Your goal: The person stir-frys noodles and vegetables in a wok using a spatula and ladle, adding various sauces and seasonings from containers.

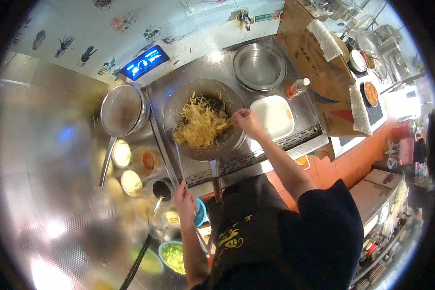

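A wok (pixel 188 87) on the steel cooktop holds a heap of pale yellow shredded food (pixel 201 123), partly blurred. My left hand (pixel 185 199) grips a long thin metal utensil handle (pixel 180 159), which runs up into the left side of the wok. At the right rim my right hand (pixel 247 121) is closed around a thin brownish utensil, and its far end is lost in the food. Between my hands, the wok's own handle (pixel 214 177) points towards my dark apron (pixel 239 235). Just right of the wok lies a white dish (pixel 273 116).
A steel bowl (pixel 260 69) and a red-and-clear bottle (pixel 298 88) stand behind the dish. A cardboard screen (pixel 322 83) borders the right side. On the left are a strainer (pixel 123 110), several seasoning containers (pixel 131 183), a dark liquid (pixel 162 190) and shredded greens (pixel 174 256).
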Motion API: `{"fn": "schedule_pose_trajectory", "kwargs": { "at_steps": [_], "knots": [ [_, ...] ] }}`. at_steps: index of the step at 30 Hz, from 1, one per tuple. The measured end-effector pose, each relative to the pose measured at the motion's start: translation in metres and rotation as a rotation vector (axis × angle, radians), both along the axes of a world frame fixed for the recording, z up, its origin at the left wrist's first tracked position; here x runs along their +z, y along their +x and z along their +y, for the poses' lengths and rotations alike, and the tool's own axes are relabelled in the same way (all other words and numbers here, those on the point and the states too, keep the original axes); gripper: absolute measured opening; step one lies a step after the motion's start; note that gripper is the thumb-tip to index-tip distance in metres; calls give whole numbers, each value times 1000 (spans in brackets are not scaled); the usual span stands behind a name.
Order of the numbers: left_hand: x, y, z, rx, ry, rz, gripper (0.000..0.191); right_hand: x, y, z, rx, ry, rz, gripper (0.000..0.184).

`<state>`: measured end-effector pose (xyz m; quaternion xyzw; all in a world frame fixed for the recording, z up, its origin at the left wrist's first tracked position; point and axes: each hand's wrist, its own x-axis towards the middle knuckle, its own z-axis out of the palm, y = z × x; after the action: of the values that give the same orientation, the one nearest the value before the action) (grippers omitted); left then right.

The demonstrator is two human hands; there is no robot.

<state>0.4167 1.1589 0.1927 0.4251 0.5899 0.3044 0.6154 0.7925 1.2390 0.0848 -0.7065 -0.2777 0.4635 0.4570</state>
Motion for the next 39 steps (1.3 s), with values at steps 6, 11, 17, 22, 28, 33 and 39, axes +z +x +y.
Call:
{"fn": "schedule_pose_trajectory", "kwargs": {
  "at_steps": [6, 11, 17, 22, 28, 33, 39],
  "knots": [
    [10, 45, 9, 24, -95, -25, 46, -30, -85, 23, -504, 201, 645, 19],
    [55, 33, -6, -2, -38, -84, 45, -4, -30, 5, -269, 408, 456, 21],
    [63, 42, 7, 36, 3, -75, 47, 56, -5, -1, 2, 604, 219, 22],
    [5, 32, 29, 20, 19, -9, 47, 26, 5, 16, -81, 287, 99, 25],
    [-4, 58, 28, 40, -112, -93, 48, -34, -55, 41, -268, 255, 444, 22],
    [50, 40, 13, 124, -131, -214, 50, 29, 2, 18, 38, 453, 151, 27],
    [36, 31, 10, 134, -94, -161, 51, 62, -6, -10, 442, 444, -395, 29]
  ]
}}
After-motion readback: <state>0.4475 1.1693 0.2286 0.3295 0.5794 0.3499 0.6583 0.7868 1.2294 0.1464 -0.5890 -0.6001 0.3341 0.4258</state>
